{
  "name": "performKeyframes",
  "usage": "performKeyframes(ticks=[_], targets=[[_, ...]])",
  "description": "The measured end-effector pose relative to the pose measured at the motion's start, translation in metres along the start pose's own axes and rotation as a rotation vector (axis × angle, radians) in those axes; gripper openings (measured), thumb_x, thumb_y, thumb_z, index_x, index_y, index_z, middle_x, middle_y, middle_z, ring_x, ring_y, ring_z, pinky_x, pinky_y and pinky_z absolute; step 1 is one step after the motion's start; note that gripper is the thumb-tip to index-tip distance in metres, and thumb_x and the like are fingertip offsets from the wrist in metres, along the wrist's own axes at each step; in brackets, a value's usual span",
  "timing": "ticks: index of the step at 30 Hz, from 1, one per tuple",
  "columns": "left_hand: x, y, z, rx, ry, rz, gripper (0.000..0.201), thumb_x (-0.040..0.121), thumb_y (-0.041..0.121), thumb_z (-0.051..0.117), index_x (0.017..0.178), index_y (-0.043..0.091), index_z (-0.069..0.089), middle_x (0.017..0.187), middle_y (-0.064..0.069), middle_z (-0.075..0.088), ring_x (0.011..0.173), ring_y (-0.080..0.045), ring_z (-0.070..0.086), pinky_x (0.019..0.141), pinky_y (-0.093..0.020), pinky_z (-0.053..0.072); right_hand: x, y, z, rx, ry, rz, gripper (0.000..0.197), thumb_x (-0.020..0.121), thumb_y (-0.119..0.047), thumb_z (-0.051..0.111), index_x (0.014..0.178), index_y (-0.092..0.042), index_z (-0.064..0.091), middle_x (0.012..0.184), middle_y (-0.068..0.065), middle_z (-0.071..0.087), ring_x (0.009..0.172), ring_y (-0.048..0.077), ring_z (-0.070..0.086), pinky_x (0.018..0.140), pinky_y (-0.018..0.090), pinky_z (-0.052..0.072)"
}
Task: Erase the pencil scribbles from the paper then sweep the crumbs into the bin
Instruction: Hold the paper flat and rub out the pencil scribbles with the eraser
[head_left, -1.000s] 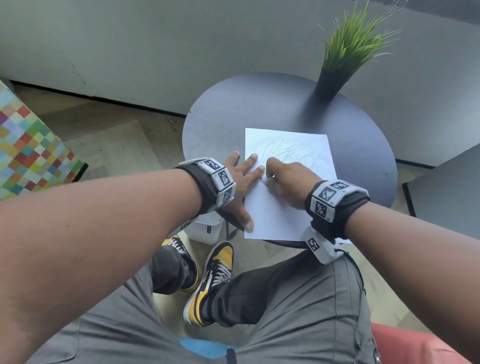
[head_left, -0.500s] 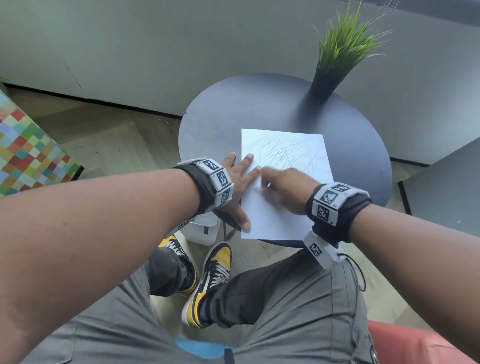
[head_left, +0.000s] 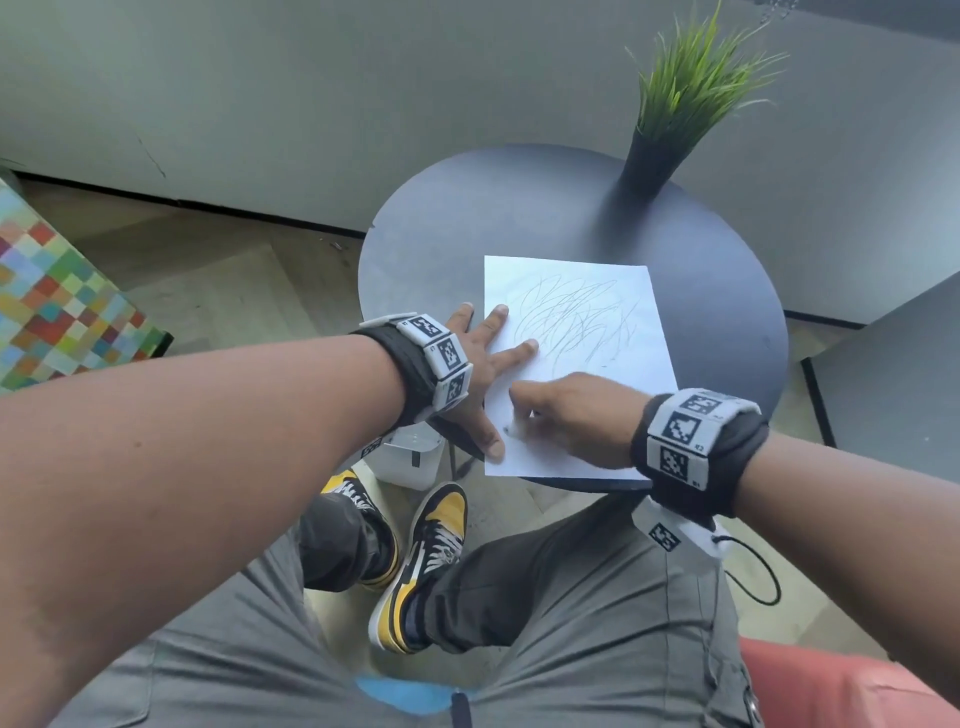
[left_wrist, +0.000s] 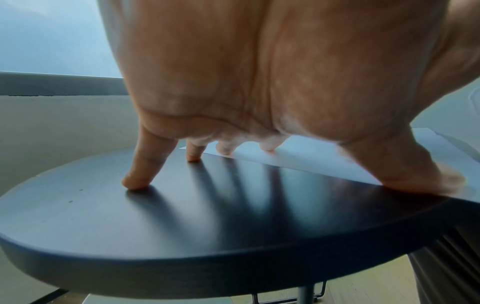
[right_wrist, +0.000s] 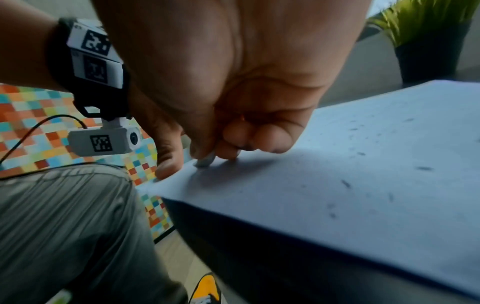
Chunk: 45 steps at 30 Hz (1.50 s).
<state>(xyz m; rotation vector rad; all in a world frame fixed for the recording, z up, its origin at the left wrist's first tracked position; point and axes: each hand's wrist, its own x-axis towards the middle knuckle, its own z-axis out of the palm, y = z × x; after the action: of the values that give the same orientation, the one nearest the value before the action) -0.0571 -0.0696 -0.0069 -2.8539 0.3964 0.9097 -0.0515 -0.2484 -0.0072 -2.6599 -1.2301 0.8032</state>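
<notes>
A white paper (head_left: 613, 384) with pencil scribbles (head_left: 571, 317) on its far half lies on a round dark table (head_left: 727, 322). My left hand (head_left: 483, 364) lies flat with spread fingers, pressing the paper's left edge; its thumb (head_left: 491, 444) sits at the near corner. My right hand (head_left: 566, 415) is curled and pinches a small pale eraser (right_wrist: 206, 161), whose tip rests on the paper's near left part. Dark eraser crumbs (right_wrist: 345, 183) lie scattered on the paper (right_wrist: 363, 174). A small white bin (head_left: 410, 457) stands on the floor under the table's left edge.
A grass plant in a dark pot (head_left: 649, 166) stands at the table's far edge. A dark surface (head_left: 893, 374) lies to the right, a multicoloured checked object (head_left: 57, 306) to the left. My crossed legs and yellow-black shoes (head_left: 426, 561) are below the table.
My right hand with the eraser has slid toward me, from the scribbles' lower left down to the paper's near left corner. The left hand has stayed pressed on the paper's edge.
</notes>
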Motion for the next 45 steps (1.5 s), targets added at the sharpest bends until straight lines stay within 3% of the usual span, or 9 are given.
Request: performKeyframes(ticks=[4, 9, 14, 18, 22, 27, 33, 37, 45], targets=[[0.002, -0.001, 0.002, 0.002, 0.006, -0.001, 0.134, 0.057, 0.085, 0.067, 0.151, 0.044, -0.018, 0.161, -0.007, -0.027, 0.148, -0.045, -0.013, 0.11, -0.071, 0.019, 0.007, 0.02, -0.01, 0.04, 0.258, 0.192, 0.02, 0.099, -0.039, 0.042, 0.102, -0.02, 0.047, 0.085, 0.004, 0.063, 0.077, 0.027, 0.057, 0.065, 0.034, 0.045], [0.002, 0.001, 0.002, 0.005, 0.01, -0.009, 0.136, 0.055, 0.085, 0.069, 0.151, 0.044, -0.018, 0.161, -0.007, -0.027, 0.147, -0.046, -0.014, 0.111, -0.07, 0.02, -0.01, -0.005, 0.008, -0.034, -0.033, -0.067, 0.01, 0.099, -0.032, 0.046, 0.098, -0.023, 0.046, 0.082, 0.001, 0.058, 0.075, 0.022, 0.052, 0.067, 0.036, 0.044], [0.004, -0.001, 0.003, 0.011, 0.021, -0.007, 0.136, 0.053, 0.086, 0.068, 0.151, 0.045, -0.018, 0.162, -0.007, -0.026, 0.147, -0.045, -0.013, 0.112, -0.07, 0.02, -0.008, 0.012, 0.002, 0.008, 0.258, 0.126, 0.023, 0.101, -0.04, 0.04, 0.097, -0.017, 0.043, 0.081, 0.005, 0.059, 0.073, 0.028, 0.054, 0.065, 0.038, 0.047], [0.004, 0.002, 0.002, 0.027, 0.015, -0.013, 0.137, 0.053, 0.087, 0.067, 0.15, 0.045, -0.019, 0.161, -0.007, -0.027, 0.147, -0.045, -0.013, 0.112, -0.07, 0.021, -0.019, -0.007, 0.012, -0.005, -0.019, -0.047, 0.02, 0.1, -0.036, 0.043, 0.1, -0.017, 0.046, 0.084, 0.008, 0.061, 0.074, 0.027, 0.052, 0.068, 0.039, 0.046], [0.005, -0.002, 0.004, 0.009, 0.023, -0.003, 0.136, 0.053, 0.087, 0.067, 0.151, 0.045, -0.017, 0.162, -0.007, -0.025, 0.147, -0.044, -0.012, 0.112, -0.07, 0.021, -0.008, 0.018, 0.0, 0.018, 0.267, 0.282, 0.023, 0.1, -0.04, 0.039, 0.099, -0.017, 0.043, 0.086, 0.007, 0.059, 0.076, 0.029, 0.054, 0.065, 0.036, 0.043], [0.004, 0.001, 0.002, 0.013, 0.01, -0.006, 0.136, 0.054, 0.087, 0.067, 0.151, 0.044, -0.019, 0.161, -0.006, -0.027, 0.147, -0.045, -0.014, 0.113, -0.069, 0.019, -0.019, -0.015, 0.016, -0.015, 0.011, -0.018, 0.012, 0.099, -0.028, 0.044, 0.1, -0.016, 0.044, 0.081, 0.007, 0.056, 0.073, 0.029, 0.052, 0.064, 0.038, 0.044], [0.004, -0.004, 0.003, -0.03, 0.019, 0.018, 0.129, 0.056, 0.089, 0.063, 0.152, 0.046, -0.012, 0.163, -0.002, -0.021, 0.148, -0.042, -0.01, 0.112, -0.068, 0.019, -0.007, 0.046, -0.003, 0.212, 0.289, 0.417, 0.023, 0.094, -0.051, 0.047, 0.094, -0.028, 0.048, 0.091, 0.003, 0.063, 0.081, 0.025, 0.059, 0.076, 0.039, 0.051], [0.006, -0.015, 0.0, -0.137, 0.132, -0.043, 0.113, 0.065, 0.091, 0.05, 0.155, 0.039, 0.006, 0.166, 0.002, -0.011, 0.152, -0.028, -0.001, 0.115, -0.064, 0.017, -0.019, 0.044, 0.005, 0.251, 0.212, 0.335, 0.021, 0.095, -0.052, 0.046, 0.095, -0.031, 0.046, 0.083, -0.005, 0.063, 0.077, 0.019, 0.059, 0.074, 0.037, 0.051], [0.012, -0.011, 0.007, -0.069, 0.134, 0.022, 0.129, 0.054, 0.096, 0.052, 0.155, 0.04, -0.005, 0.165, 0.002, -0.016, 0.151, -0.028, -0.011, 0.115, -0.065, 0.01, -0.014, 0.039, -0.009, 0.172, 0.108, 0.296, 0.022, 0.093, -0.052, 0.049, 0.093, -0.03, 0.047, 0.082, -0.01, 0.058, 0.077, 0.017, 0.058, 0.066, 0.032, 0.046]])
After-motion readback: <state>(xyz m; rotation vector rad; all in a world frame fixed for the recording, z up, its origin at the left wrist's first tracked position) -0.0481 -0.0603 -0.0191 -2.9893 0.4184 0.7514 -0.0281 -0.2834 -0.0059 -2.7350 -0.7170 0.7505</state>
